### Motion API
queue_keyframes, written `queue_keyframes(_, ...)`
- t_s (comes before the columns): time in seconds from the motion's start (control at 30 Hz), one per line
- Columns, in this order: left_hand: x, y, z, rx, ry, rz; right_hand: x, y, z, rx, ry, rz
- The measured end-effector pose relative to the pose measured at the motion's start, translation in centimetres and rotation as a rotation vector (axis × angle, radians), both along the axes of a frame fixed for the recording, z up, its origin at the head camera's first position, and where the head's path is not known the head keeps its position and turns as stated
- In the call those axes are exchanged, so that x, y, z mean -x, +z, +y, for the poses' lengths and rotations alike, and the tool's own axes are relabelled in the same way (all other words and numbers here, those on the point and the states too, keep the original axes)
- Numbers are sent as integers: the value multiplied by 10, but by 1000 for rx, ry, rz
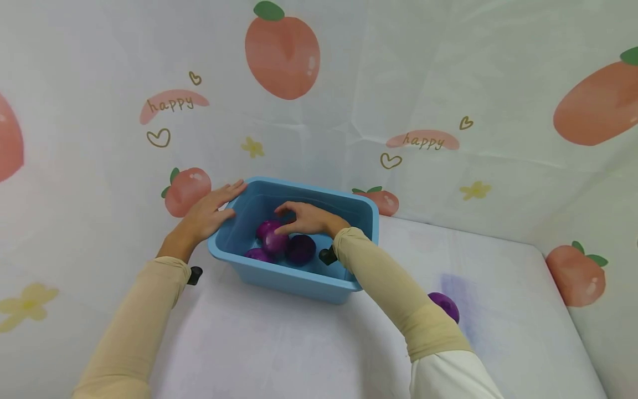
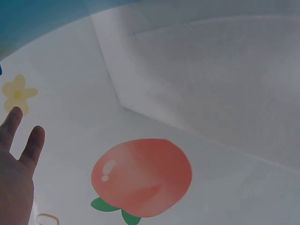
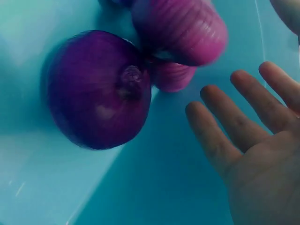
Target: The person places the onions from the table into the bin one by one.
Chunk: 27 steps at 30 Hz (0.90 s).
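A light blue plastic basin (image 1: 294, 274) stands on the table against the back cloth, with several red onions inside. My left hand (image 1: 206, 215) rests at the basin's left rim, fingers extended along it; two of its fingers (image 2: 33, 147) show in the left wrist view. Inside the basin, my right hand (image 1: 310, 218) hovers over the onions with relaxed, spread fingers and an empty palm. Its thumb side overlaps a glossy red onion (image 1: 275, 244) in the head view. A darker onion (image 3: 98, 89) lies on the basin floor, apart from the fingers.
Another red onion (image 1: 445, 306) lies on the white table (image 1: 279, 343) to the right, partly hidden by my right sleeve. A white cloth (image 1: 329, 116) printed with peaches and flowers rises behind the basin. A small black device (image 1: 327, 255) sits at my right wrist.
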<state>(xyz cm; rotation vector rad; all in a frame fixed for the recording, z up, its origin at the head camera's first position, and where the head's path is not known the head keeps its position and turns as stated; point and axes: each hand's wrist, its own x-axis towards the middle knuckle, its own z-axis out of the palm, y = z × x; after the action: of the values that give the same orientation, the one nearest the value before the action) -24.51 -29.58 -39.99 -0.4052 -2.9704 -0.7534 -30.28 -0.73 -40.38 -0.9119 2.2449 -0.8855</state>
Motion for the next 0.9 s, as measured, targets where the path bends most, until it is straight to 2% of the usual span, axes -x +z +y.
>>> queue_keyframes(0.2, 0, 2, 1, 9, 8, -1, 2, 2, 1, -21, 12, 18)
queue_keyframes(0.37, -1, 2, 0, 16, 7, -1, 2, 10, 2, 32, 16, 38)
queue_keyframes(0.63, 0, 1, 1, 0, -14, -3, -10, 43, 17, 135, 34, 12)
queue_keyframes(0.77, 0, 1, 0, 1, -8, -3, -23, 63, 38, 211, 37, 25)
queue_keyframes(0.9, -1, -1, 1, -7, -6, 6, -36, 77, 69, 279, -4, 61)
